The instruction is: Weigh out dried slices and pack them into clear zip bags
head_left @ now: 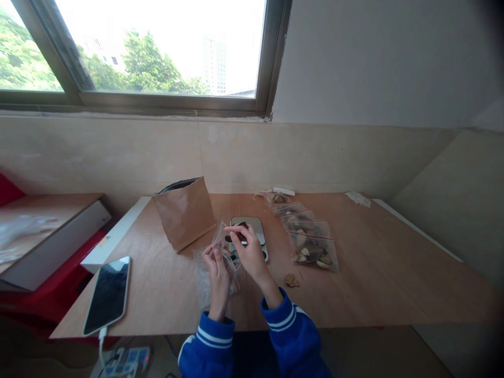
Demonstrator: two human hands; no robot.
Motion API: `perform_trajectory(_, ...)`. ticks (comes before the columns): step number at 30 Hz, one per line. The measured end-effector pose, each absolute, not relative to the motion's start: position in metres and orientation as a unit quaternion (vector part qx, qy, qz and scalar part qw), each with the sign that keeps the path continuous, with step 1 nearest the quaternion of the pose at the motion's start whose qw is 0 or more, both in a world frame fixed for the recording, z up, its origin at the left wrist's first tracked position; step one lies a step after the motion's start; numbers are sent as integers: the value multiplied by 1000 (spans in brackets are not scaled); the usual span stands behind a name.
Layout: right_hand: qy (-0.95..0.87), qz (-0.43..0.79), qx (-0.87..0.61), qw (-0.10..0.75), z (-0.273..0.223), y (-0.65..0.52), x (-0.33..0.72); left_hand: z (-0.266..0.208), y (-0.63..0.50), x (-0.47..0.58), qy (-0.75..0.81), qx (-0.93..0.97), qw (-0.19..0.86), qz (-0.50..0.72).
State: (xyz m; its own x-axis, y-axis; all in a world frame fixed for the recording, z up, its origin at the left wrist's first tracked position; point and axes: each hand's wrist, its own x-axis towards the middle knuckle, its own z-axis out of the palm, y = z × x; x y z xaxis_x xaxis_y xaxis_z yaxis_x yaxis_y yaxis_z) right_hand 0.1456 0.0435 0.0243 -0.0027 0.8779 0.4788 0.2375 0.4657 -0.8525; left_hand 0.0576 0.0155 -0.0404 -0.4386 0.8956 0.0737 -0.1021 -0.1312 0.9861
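Person seated at a wooden table (pixel 374 273) under a window (pixel 157 52), blue sleeves with white stripes. Left hand (pixel 217 273) is raised off the tabletop, fingers curled and pinching the edge of a small clear bag (pixel 221 242), holding its mouth up and tilted toward the other hand, which looks like the reason it is held high rather than lying flat. Right hand (pixel 249 249) is just beside it, fingertips pressed together on a small dark piece (pixel 241 227) right at the bag's opening; can't tell if the piece is inside the mouth yet or only at it.

Both hands hover over a small scale (pixel 252 231) with a shiny metal plate, so the bag sits just above and in front of it, close to the person. The bag is thin, see-through, crinkly, with some brownish bits showing through; contents too small to name.

A brown paper bag (pixel 185 212) stands open just left of the scale, within reach. To the right, a row of filled clear bags (pixel 311 244) with red seal strips lies overlapping, running back toward the wall. One loose tan crumb (pixel 292 280) sits near the right wrist. A phone (pixel 108 294) lies face up at the left table edge, cable running down to a power strip (pixel 126 362).
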Motion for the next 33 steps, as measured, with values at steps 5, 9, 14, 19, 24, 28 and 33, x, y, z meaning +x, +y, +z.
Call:
perform_trajectory(5, -692, 267, -429, 515, 30, 42, 150, -36, 13, 57, 533, 366, 377, 663)
perform_trajectory(9, -696, 277, -429, 505, 30, 40, 151, -36, 11, 58, 520, 366, 388, 667)
perform_trajectory(14, -716, 252, -450, 470, 32, 43, 155, -41, 12, 55, 548, 354, 384, 654)
perform_trajectory(19, -710, 120, -491, 490, 16, 76, 172, -42, 14, 51, 541, 326, 380, 675)
perform_trajectory(24, -748, 100, -542, 370, -35, 106, 176, -37, 14, 50, 521, 308, 384, 697)
perform_trajectory(28, -761, 75, -588, 266, -49, 109, 169, -37, 12, 49, 517, 309, 394, 694)
perform_trajectory(33, -720, 18, -660, 216, -37, 109, 173, -39, 14, 48, 508, 306, 397, 700)
